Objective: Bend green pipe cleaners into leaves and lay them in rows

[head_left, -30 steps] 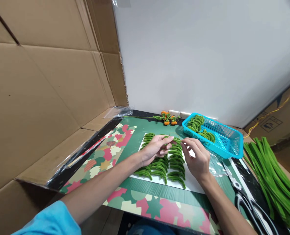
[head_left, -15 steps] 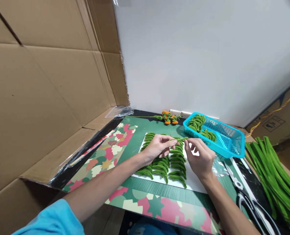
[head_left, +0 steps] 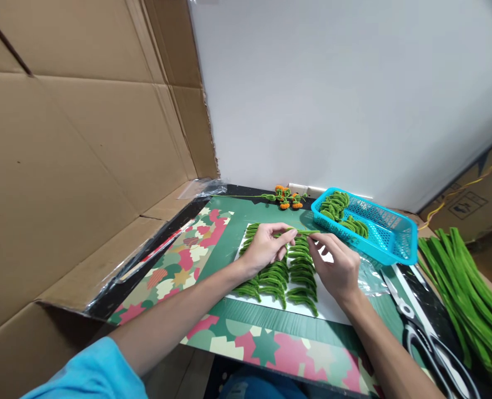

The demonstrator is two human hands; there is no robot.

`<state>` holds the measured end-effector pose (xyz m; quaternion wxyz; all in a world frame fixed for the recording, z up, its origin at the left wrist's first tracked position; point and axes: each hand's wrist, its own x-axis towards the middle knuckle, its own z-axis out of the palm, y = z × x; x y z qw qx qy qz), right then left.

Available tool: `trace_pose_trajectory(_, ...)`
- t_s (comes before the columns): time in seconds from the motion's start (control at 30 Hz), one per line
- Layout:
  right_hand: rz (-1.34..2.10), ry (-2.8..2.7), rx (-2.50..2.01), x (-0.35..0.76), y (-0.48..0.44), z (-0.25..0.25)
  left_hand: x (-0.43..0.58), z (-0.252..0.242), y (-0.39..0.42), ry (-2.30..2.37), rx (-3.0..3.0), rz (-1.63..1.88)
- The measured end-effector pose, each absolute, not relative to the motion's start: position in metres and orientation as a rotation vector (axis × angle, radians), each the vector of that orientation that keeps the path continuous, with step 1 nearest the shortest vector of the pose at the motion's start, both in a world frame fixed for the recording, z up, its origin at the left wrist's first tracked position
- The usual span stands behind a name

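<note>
A short green pipe cleaner (head_left: 307,232) is stretched between my two hands above a white sheet (head_left: 329,310). Its left end is pinched by my left hand (head_left: 267,247), fingers closed. My right hand (head_left: 336,263) pinches it near the right end with thumb and forefinger. Below them, several bent green pipe cleaner pieces (head_left: 303,271) lie in columns on the sheet; my hands partly cover them.
A blue basket (head_left: 395,257) with more bent green pieces (head_left: 335,206) stands at back right. Scissors (head_left: 416,332), a ruler (head_left: 414,299) and a bundle of long green pipe cleaners (head_left: 466,299) lie right. Orange pipe-cleaner flowers (head_left: 285,197) lie behind. Cardboard (head_left: 83,155) walls the left.
My right hand has slid slightly left along the pipe cleaner, toward my left hand. The pipe cleaner is now held almost level. The left hand has barely moved.
</note>
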<state>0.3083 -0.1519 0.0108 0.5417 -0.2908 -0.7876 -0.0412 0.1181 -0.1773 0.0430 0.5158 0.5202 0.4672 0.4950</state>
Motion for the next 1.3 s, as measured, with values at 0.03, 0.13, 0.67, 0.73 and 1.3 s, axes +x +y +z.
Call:
trace_pose_trajectory(0.03,-0.097,-1.867,-0.679,0.309,-0.152,0.011,0.118,0.043,-0.177,1.120,1.224,1.213)
trace_pose_trajectory(0.13,-0.114,-1.860,-0.643,0.311,-0.151,0.011,0.117,0.044,-0.175,1.101,1.148,1.306)
trace_pose_trajectory(0.67,-0.261,-1.971,-0.936,0.363,-0.198,0.041,0.115,0.051,-0.175,0.925,1.076,1.182)
trace_pose_trajectory(0.73,-0.062,-1.740,-1.202,0.391,-0.225,0.044,0.117,0.053,-0.176,0.899,1.078,1.157)
trace_pose_trajectory(1.3,0.173,-1.554,-2.251,0.470,-0.278,0.000,0.121,0.052,-0.174,0.882,0.994,1.283)
